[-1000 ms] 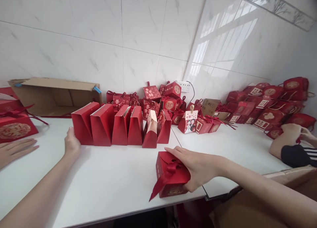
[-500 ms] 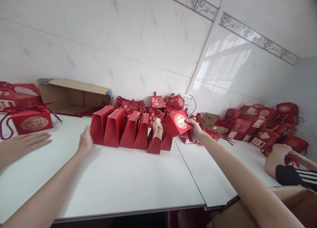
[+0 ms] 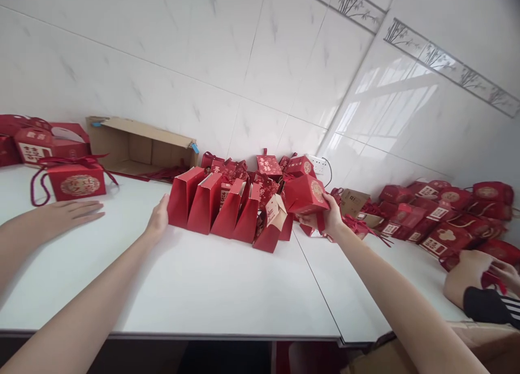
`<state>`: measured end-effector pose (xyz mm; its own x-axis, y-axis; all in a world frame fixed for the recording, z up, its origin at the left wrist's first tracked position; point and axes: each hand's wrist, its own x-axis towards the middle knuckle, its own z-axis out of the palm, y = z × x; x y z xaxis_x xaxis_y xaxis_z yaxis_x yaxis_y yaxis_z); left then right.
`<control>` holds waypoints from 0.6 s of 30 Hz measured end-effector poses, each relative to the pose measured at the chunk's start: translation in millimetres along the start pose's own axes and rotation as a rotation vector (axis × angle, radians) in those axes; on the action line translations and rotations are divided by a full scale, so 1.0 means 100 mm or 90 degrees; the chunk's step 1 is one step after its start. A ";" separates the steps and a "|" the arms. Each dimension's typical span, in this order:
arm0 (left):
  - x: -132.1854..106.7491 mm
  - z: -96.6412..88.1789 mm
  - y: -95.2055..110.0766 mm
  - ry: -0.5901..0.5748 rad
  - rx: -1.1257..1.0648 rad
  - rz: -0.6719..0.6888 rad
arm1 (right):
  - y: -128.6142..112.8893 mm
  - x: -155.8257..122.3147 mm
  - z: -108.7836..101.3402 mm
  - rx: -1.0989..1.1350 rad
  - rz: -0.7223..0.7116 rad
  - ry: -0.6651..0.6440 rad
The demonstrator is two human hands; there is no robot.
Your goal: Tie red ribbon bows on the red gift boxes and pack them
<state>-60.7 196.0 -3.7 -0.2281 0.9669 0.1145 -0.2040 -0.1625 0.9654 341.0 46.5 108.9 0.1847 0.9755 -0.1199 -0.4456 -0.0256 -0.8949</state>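
Against the left end of a row of open-topped red paper gift boxes [image 3: 183,200] rests my left hand [image 3: 157,218], fingers flat along the side and partly hidden. A box with a cream flap [image 3: 267,237] leans at the row's right end. My right hand [image 3: 332,215] grips a red gift box [image 3: 304,195] with a gold round emblem, raised just past that end. Some of its fingers are hidden behind the box.
A co-worker's hand [image 3: 77,218] lies flat by a ribboned red box [image 3: 78,182] at left. Behind are an open cardboard box [image 3: 122,145] and piled red boxes [image 3: 269,165]. Another person's hands [image 3: 475,268] work at right beside stacked boxes [image 3: 441,234].
The view has shifted, so most things appear farther right. The gift box in my right hand has turned, its emblem now facing more to the right. The cream-flapped box tilts more.
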 end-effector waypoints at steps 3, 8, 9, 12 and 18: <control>-0.02 0.02 0.01 -0.020 -0.004 -0.006 | 0.06 0.09 -0.20 0.064 -0.076 0.040; 0.00 0.04 -0.01 -0.036 -0.019 -0.029 | 0.14 0.25 -0.33 0.122 -0.210 0.146; 0.01 0.04 -0.02 -0.036 -0.021 -0.031 | 0.14 0.27 -0.33 0.110 -0.224 0.148; 0.01 0.04 -0.03 -0.040 -0.026 -0.027 | 0.12 0.29 -0.29 0.057 -0.239 0.110; -0.02 0.04 -0.02 -0.044 -0.022 0.006 | 0.01 0.34 -0.27 0.066 -0.219 0.053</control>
<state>-55.5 194.7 -4.4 -0.1647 0.9763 0.1402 -0.2356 -0.1770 0.9556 370.3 73.8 92.0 0.4077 0.9019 0.1425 -0.4302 0.3274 -0.8413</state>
